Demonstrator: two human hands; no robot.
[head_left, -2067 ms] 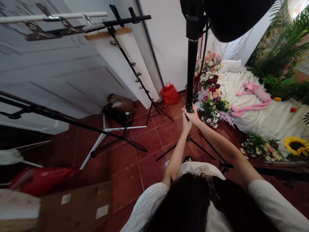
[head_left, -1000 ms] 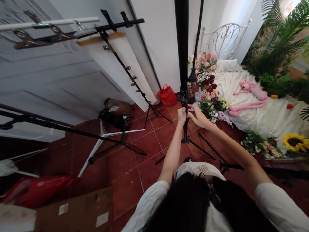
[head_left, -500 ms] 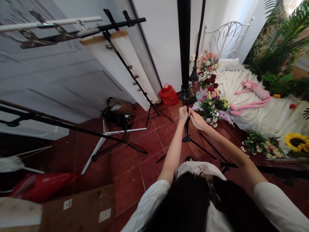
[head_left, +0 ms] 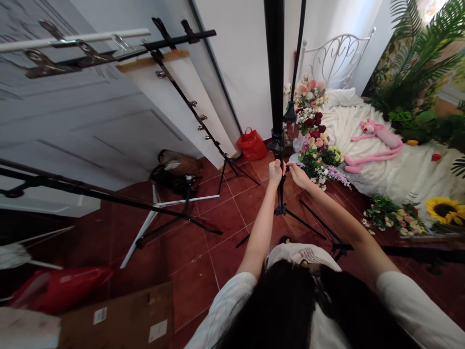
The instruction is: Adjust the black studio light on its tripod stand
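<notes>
While both hands (head_left: 286, 172) grip it, stand pole (head_left: 275, 72) rises between

Both arms reach forward in the middle of the frame. The left hand (head_left: 275, 172) wraps around the black stand pole (head_left: 275, 72), which rises straight to the top edge. The right hand (head_left: 298, 175) is touching the pole just beside it, fingers at the same height. Below the hands the stand's legs (head_left: 290, 220) spread over the red floor tiles (head_left: 218, 213). Right of the pole sits a bunch of flowers (head_left: 314, 140), and beyond it a white blanket (head_left: 392, 169) with a pink soft toy (head_left: 378, 140) lying on it. A sunflower (head_left: 443, 209) shows at the right edge. A red bag (head_left: 252, 144) rests by the wall; a cardboard box (head_left: 119, 320) fills the lower left.
</notes>
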